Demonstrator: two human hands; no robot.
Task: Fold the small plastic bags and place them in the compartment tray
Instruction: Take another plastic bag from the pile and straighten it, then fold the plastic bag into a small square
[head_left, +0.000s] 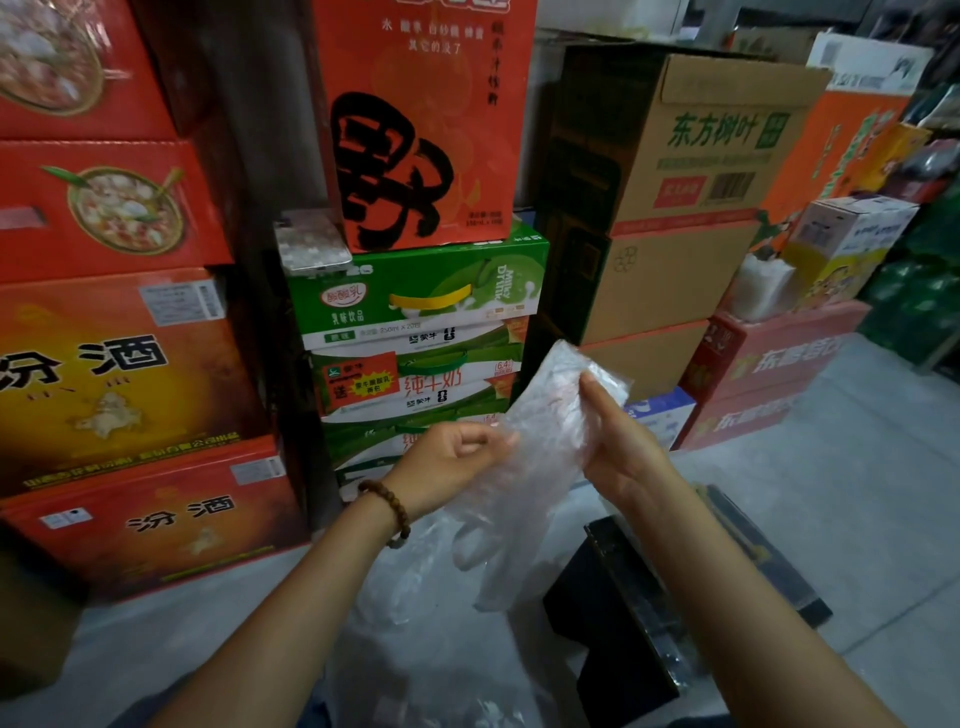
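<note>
Stacked drink cartons wall the back of this storeroom: a red carton (426, 130) with a large black character sits on a green milk carton (415, 291), with a brown cardboard carton (701, 156) to the right. A phone (311, 241) lies on the green carton's top, just beside the red one. Below is a grey concrete floor (857, 493).

Both hands are raised in front of the cartons with a clear plastic bag (540, 441) between them. The left hand (452, 462), a wooden bead bracelet (389, 512) on its wrist, has its fingers (475, 441) curled and pinches the bag's left edge. The right hand (618, 441) grips the bag's upper right part, thumb lying across the front and the other fingers hidden behind the film. The bag stands tilted, its top leaning right above the right thumb and its lower end hanging loose below both hands, clear of the floor.

More crumpled clear plastic (410, 587) lies on the floor under the left forearm. A black tray (613, 597) sits on the floor under the right forearm; its compartments cannot be made out.
</note>
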